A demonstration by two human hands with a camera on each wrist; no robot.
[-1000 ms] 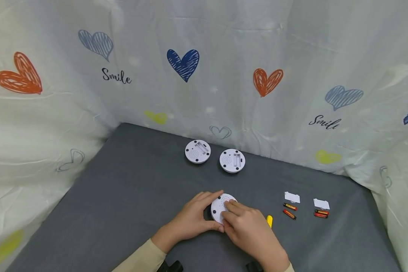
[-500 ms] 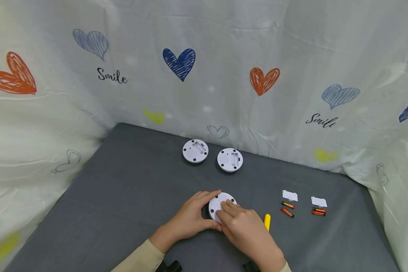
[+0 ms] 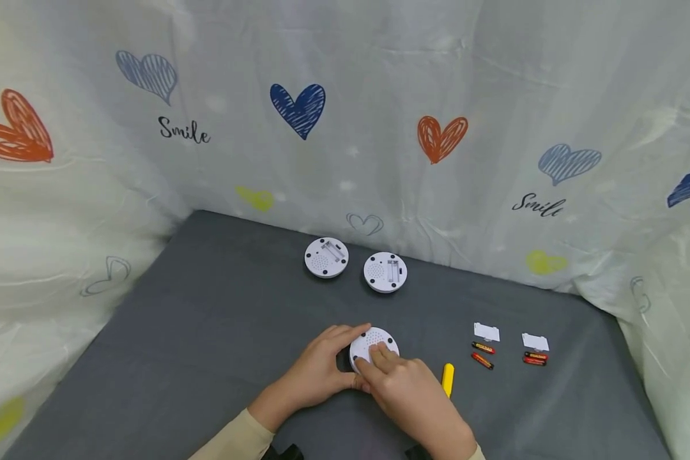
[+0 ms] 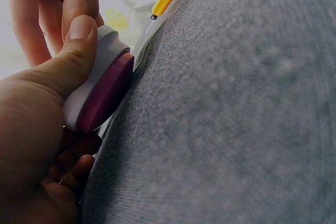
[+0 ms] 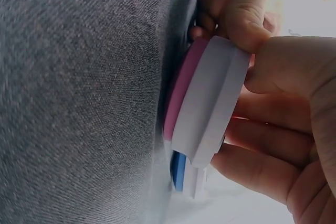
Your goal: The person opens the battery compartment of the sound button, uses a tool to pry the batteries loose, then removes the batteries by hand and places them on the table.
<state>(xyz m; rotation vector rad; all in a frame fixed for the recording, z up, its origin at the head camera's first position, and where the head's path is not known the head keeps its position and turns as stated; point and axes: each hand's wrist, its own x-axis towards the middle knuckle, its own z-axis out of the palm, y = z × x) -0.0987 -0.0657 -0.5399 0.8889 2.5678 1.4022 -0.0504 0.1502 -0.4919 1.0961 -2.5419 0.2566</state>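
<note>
A round white sound button (image 3: 374, 337) lies underside up on the grey cloth, showing speaker holes and dark rubber feet. Its purple-pink face (image 5: 182, 93) points down. My left hand (image 3: 316, 367) grips the rim, thumb at the near side and index finger at the far side. On the upturned underside rest the fingertips of my right hand (image 3: 408, 390), pressing; they hide the battery area. In the right wrist view those fingers are fairly straight. Just right of my right hand lies a yellow-handled screwdriver (image 3: 448, 379), its shaft visible in the left wrist view.
Two more sound buttons (image 3: 326, 257) (image 3: 385, 272) lie at the back with battery slots exposed. To the right are two white battery covers (image 3: 486, 331) (image 3: 535, 342), with loose red-and-black batteries (image 3: 482, 360) (image 3: 535, 360) below them. A heart-printed curtain (image 3: 322, 172) borders the grey cloth (image 3: 224, 306).
The head view has shifted slightly, moving everything a little left. My right fingers have slid slightly nearer on the underside, uncovering more speaker holes. The left hand keeps its grip.
</note>
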